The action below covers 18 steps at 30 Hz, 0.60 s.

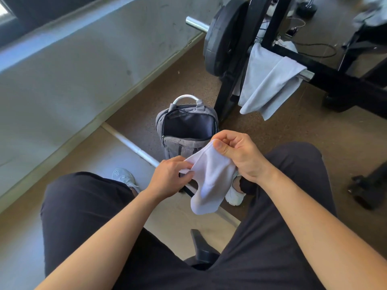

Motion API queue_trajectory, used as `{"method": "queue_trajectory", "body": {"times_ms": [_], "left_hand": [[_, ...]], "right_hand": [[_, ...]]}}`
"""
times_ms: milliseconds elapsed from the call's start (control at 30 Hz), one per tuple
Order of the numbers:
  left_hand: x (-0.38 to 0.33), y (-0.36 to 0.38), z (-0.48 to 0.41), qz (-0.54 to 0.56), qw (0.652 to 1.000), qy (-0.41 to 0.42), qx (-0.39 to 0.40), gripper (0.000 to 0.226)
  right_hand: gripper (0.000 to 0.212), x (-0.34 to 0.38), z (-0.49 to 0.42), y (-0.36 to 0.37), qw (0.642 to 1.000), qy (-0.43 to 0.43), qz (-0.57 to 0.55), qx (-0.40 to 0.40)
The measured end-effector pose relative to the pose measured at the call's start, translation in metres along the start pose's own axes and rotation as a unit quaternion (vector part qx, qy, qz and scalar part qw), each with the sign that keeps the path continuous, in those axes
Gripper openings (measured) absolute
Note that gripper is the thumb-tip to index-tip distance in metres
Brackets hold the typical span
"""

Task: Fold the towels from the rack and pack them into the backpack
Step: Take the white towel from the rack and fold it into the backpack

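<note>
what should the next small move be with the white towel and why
Probably bring the left hand over to the right hand to fold the towel in half. Each hand pinches an upper edge and the rest hangs loose, so it looks too floppy to pack into the open backpack ahead.

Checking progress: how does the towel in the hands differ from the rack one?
Held towel is white; rack towel pale grey. Held towel is pinched by left hand and right hand; rack towel drapes over the rack bar, looking larger. Neither is in the backpack.
</note>
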<state>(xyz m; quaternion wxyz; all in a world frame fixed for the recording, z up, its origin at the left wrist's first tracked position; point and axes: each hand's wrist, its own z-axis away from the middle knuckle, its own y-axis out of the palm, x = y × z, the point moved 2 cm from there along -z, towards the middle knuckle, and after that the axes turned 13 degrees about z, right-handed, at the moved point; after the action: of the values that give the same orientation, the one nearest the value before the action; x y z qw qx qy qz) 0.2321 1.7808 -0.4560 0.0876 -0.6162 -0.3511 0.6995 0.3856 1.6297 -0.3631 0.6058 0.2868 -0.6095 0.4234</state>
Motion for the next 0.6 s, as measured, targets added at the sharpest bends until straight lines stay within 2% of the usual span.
{"method": "queue_trajectory", "body": {"times_ms": [67,133,233,467,600], "left_hand": [[0.007,0.001,0.001,-0.022,0.998,-0.038,0.034,0.008],[0.014,0.003,0.004,-0.057,0.992,-0.079,0.085,0.019],[0.022,0.000,0.008,-0.075,0.982,-0.120,0.124,0.033],[0.032,-0.023,0.011,-0.042,0.991,-0.121,0.048,0.020],[0.036,-0.042,0.012,-0.020,0.994,-0.106,-0.008,0.035]], "right_hand": [[0.014,-0.003,-0.002,-0.004,0.999,0.012,-0.029,-0.028],[0.016,-0.008,-0.005,-0.010,0.996,0.018,-0.044,-0.075],[0.010,-0.017,-0.011,-0.025,0.986,0.026,-0.009,-0.162],[0.012,-0.031,-0.015,-0.055,0.943,0.072,0.157,-0.284],[0.009,-0.033,-0.017,-0.068,0.930,0.085,0.220,-0.283]]}}
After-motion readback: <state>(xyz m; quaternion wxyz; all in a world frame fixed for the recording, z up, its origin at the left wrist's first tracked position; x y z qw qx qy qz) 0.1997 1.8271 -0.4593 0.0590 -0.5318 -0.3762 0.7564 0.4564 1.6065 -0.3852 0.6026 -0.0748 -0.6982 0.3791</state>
